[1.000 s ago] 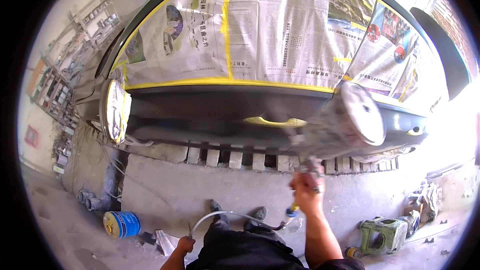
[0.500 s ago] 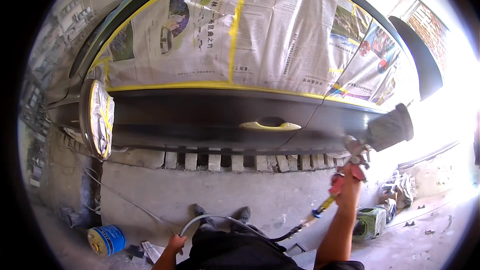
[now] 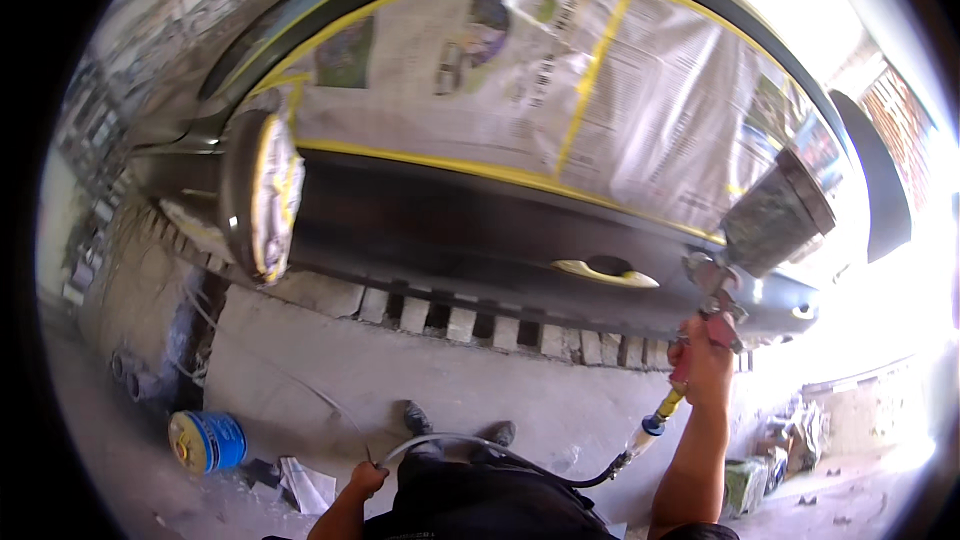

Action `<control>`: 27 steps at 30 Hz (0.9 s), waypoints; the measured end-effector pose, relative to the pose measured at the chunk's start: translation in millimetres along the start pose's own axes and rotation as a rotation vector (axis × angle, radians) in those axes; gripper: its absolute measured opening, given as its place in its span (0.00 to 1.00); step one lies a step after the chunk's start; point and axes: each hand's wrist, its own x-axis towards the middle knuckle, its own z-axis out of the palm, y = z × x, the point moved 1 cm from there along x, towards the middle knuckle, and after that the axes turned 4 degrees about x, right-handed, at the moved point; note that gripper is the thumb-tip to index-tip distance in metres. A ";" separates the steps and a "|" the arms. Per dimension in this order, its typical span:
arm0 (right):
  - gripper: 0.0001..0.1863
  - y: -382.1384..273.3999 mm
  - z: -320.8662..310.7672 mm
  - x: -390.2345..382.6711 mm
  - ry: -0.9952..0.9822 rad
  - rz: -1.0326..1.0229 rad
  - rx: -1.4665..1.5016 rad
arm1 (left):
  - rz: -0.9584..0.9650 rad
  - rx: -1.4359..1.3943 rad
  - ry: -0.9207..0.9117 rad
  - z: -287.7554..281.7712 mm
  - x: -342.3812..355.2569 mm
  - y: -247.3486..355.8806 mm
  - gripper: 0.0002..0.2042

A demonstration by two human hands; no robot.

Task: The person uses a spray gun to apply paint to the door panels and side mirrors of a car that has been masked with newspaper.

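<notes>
My right hand is closed around the grip of a spray gun, with a grey paint-stained cup on top. The gun is held in front of the dark car side, right of the door handle, which is covered in yellowish tape. From the gun's base a grey air hose curves across my body. My left hand is wrapped round that hose, low and left of centre. Newspaper edged with yellow tape covers the car's windows above the dark door panel.
The car's side mirror, partly wrapped in taped paper, juts out at left. Pale blocks line the floor beneath the car. A blue bucket stands lower left; a green container sits lower right. More hose trails across the floor.
The view has tilted, so the car appears slanted and shifted right. Relative to the door handle, the spray gun has moved left along the car. Both hands keep their hold.
</notes>
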 end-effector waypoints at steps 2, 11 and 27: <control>0.10 -13.9 53.6 -6.9 -0.140 0.002 -0.018 | -0.035 0.045 -0.015 11.4 -0.2 -20.9 0.20; 0.12 -65.1 291.2 -46.6 -0.744 -0.048 0.186 | -0.244 -0.543 0.028 45.1 -39.4 -106.3 0.13; 0.10 -7.9 90.1 -0.9 -0.277 0.103 0.215 | 0.163 0.160 -0.058 34.4 13.2 -114.5 0.06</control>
